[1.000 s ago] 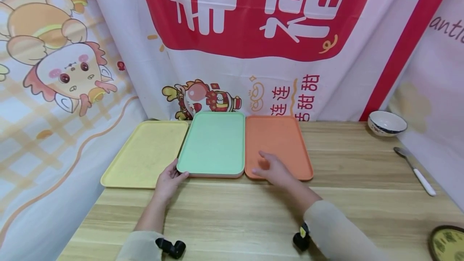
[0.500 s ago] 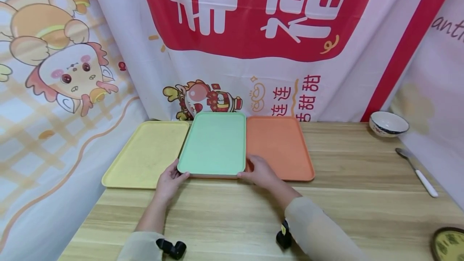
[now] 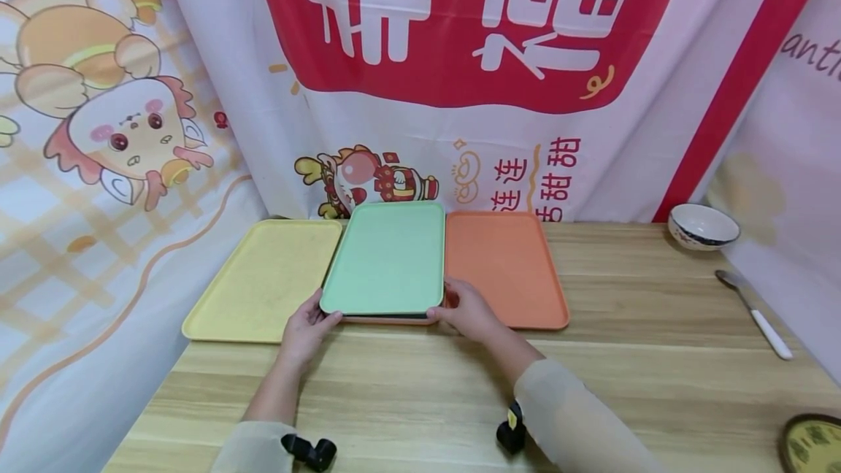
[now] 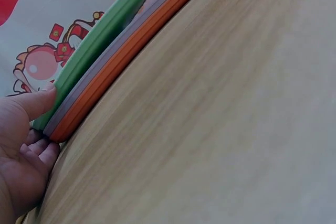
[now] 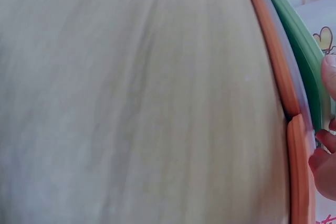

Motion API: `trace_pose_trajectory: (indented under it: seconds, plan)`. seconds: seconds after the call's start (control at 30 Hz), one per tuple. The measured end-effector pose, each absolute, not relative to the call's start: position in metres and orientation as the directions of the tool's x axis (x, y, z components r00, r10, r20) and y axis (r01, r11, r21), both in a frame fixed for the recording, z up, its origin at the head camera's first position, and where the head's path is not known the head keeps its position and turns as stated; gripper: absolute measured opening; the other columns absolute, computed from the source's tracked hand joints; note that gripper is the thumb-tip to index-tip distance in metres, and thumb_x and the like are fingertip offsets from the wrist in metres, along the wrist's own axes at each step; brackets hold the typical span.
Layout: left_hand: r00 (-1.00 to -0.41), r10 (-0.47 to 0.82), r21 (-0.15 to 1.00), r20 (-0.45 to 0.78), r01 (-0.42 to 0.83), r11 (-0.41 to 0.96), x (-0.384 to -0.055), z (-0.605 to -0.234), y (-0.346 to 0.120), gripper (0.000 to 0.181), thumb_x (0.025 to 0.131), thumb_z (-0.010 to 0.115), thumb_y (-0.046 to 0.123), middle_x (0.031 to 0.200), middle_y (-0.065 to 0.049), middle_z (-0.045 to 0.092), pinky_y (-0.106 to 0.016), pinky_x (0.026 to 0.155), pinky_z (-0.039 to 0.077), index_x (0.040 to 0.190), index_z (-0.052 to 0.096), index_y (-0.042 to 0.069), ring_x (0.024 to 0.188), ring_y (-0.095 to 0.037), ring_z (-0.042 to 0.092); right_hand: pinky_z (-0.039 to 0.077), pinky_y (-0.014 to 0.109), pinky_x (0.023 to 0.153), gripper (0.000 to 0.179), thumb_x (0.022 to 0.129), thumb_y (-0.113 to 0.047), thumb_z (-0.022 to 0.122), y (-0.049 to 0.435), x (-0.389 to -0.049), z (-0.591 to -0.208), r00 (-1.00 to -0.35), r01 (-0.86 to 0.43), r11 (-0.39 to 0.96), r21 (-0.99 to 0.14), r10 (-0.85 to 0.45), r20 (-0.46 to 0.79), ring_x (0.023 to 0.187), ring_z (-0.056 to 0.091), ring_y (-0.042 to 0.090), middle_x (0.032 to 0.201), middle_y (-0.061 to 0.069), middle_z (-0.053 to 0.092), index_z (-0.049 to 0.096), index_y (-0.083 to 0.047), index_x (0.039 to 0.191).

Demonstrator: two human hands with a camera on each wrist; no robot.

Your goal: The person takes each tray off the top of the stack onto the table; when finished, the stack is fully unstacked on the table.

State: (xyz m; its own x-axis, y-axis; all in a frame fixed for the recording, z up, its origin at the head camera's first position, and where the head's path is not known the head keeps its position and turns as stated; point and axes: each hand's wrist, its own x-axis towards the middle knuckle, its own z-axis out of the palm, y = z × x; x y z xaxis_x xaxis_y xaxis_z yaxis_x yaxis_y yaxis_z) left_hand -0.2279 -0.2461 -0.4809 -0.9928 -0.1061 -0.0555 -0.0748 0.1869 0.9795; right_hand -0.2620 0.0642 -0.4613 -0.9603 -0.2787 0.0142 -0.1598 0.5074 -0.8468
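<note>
A light green tray (image 3: 388, 258) tops a small stack in the middle of the table's back edge. Beneath it lie a greyish-lavender tray (image 4: 100, 63) and an orange tray (image 4: 105, 82). My left hand (image 3: 306, 325) holds the front left corner, thumb against the green rim and fingers tucked by the stack's lower corner. At the front right corner, my right hand (image 3: 468, 312) grips the green tray, thumb on its rim, other fingers partly hidden. The green tray's front tilts slightly up, with a dark gap below it.
A yellow tray (image 3: 266, 279) lies left of the stack, another orange tray (image 3: 509, 261) right of it. Farther right are a patterned bowl (image 3: 704, 228) and a white-handled spoon (image 3: 755, 316). A round patterned object (image 3: 815, 444) is cut off at lower right. Printed cloth (image 3: 460, 20) hangs behind.
My right hand has moved left from over the orange tray to the green tray's corner and taken hold. The green tray's front edge has risen slightly. My left hand stays in place.
</note>
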Motion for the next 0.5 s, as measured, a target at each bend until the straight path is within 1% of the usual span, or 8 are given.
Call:
trace_pose_trajectory:
  seconds: [0.07,0.2,0.27,0.33,0.4,0.5]
  plan:
    - [-0.993,-0.107,0.981,-0.045,-0.065,0.184,-0.2282,-0.4810,-0.2456,0.077,0.094,0.064,0.007,0.158,-0.030,0.020,-0.044,0.123,0.026,0.153,0.017,-0.005,0.148,-0.038,0.022,0.045,0.048,0.112,0.079,0.085,-0.030,0.077,0.0624,-0.2613,-0.4579,-0.964,-0.130,0.461,-0.878,-0.264,0.004,0.134,0.048,0.029,0.144,0.013,0.052,0.038,-0.010,0.151]
    - [-0.993,-0.110,0.980,-0.047,-0.067,0.189,-0.2279,-0.4799,-0.2451,0.076,0.094,0.064,0.008,0.159,-0.029,0.020,-0.043,0.123,0.026,0.153,0.017,-0.006,0.148,-0.038,0.022,0.056,0.039,0.098,0.077,0.086,-0.020,0.076,0.0583,-0.2615,-0.4524,-0.967,-0.117,0.381,-0.917,-0.255,0.017,0.116,0.058,0.028,0.131,0.016,0.059,0.036,-0.006,0.151]
    - [-0.993,-0.106,0.979,-0.053,-0.072,0.189,-0.2279,-0.4799,-0.2455,0.076,0.095,0.063,0.009,0.159,-0.028,0.019,-0.042,0.123,0.026,0.153,0.016,-0.005,0.149,-0.037,0.021,0.057,0.037,0.094,0.077,0.087,-0.014,0.074,0.0567,-0.2615,-0.4509,-0.963,-0.109,0.322,-0.941,-0.268,0.019,0.112,0.061,0.030,0.130,0.020,0.060,0.033,-0.002,0.151]
    - [-0.992,-0.108,0.978,-0.060,-0.080,0.192,-0.2279,-0.4796,-0.2457,0.076,0.096,0.063,0.010,0.160,-0.026,0.019,-0.039,0.123,0.026,0.154,0.016,-0.004,0.150,-0.035,0.021,0.058,0.036,0.095,0.078,0.089,-0.011,0.072,0.0557,-0.2617,-0.4506,-0.960,-0.079,0.266,-0.961,-0.280,0.002,0.118,0.060,0.033,0.137,0.023,0.056,0.028,-0.001,0.153]
    - [-0.992,-0.108,0.978,-0.063,-0.083,0.190,-0.2281,-0.4796,-0.2461,0.075,0.096,0.062,0.010,0.160,-0.025,0.019,-0.039,0.123,0.026,0.154,0.016,-0.004,0.150,-0.035,0.021,0.057,0.038,0.099,0.078,0.091,-0.009,0.068,0.0552,-0.2624,-0.4519,-0.956,-0.045,0.209,-0.977,-0.294,-0.019,0.127,0.055,0.035,0.144,0.026,0.049,0.023,-0.002,0.154]
    - [-0.992,-0.109,0.979,-0.064,-0.084,0.186,-0.2283,-0.4794,-0.2457,0.075,0.096,0.062,0.010,0.160,-0.025,0.020,-0.038,0.123,0.027,0.154,0.017,-0.004,0.149,-0.034,0.022,0.055,0.040,0.101,0.076,0.095,-0.008,0.063,0.0548,-0.2636,-0.4543,-0.947,0.050,0.100,-0.994,-0.312,-0.079,0.131,0.052,0.036,0.149,0.027,0.043,0.018,-0.007,0.156]
